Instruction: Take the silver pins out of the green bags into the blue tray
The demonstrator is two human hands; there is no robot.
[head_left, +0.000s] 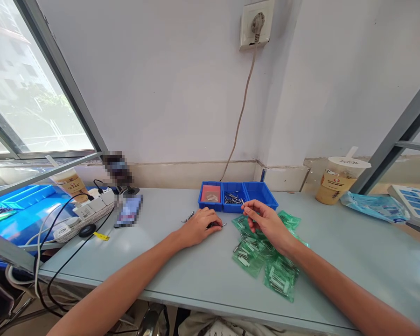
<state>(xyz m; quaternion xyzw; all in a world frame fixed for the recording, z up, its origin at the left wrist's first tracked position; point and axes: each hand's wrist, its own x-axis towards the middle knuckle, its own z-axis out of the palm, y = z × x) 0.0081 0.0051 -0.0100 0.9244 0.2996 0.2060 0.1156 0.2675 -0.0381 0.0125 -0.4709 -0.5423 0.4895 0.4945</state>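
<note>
At centre frame, my left hand point(200, 227) presses flat over small metal parts point(217, 225) on the table point(336, 252); my right hand point(266, 223) pinches one small part above the green packets point(262, 254).

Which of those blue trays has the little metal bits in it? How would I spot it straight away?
Follow the grey cable down from the wall socket to the grey table, where three blue trays sit side by side. It is the middle tray, just beyond the right hand. It alone holds small silvery metal pieces; the left tray holds something reddish.
</note>
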